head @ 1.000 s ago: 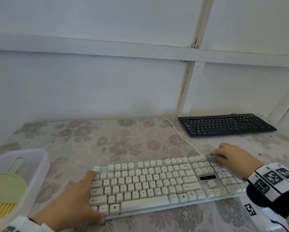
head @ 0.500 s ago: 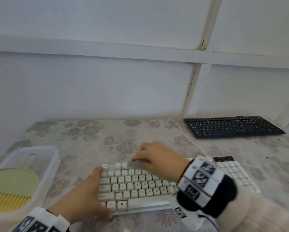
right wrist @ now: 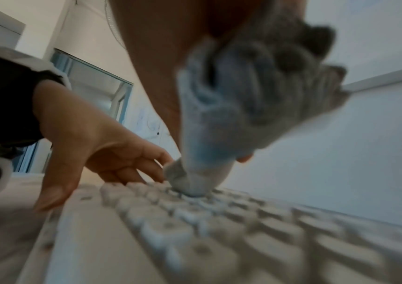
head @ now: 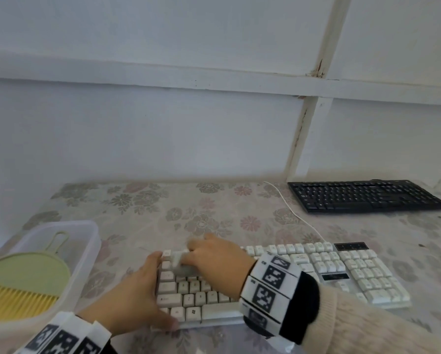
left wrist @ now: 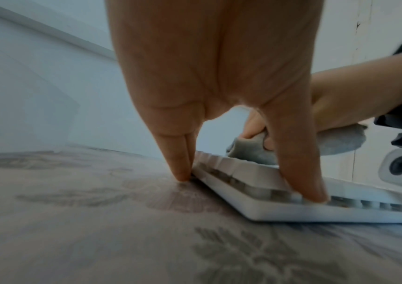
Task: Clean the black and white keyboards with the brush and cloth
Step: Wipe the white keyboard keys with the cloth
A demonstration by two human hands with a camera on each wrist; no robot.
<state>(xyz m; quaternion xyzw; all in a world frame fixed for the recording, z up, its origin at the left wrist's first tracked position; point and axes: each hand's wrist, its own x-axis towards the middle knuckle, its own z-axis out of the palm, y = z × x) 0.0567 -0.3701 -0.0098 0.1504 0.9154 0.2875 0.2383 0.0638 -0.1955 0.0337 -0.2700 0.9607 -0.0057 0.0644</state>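
Head view looks down from above; both wrist views sit low, close, sharing the white keyboard's [head: 291,274] left end.

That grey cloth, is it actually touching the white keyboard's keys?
Touching. The right wrist view shows the grey cloth bunched in the right hand, pressed onto the white keyboard.

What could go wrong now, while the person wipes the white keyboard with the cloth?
The right hand rubs the bunched cloth across the white keyboard's top-left keys; a fold might catch a keycap edge. Only the left hand, braced at its left end, steadies it, so it may slide. Its white cable could get tugged.
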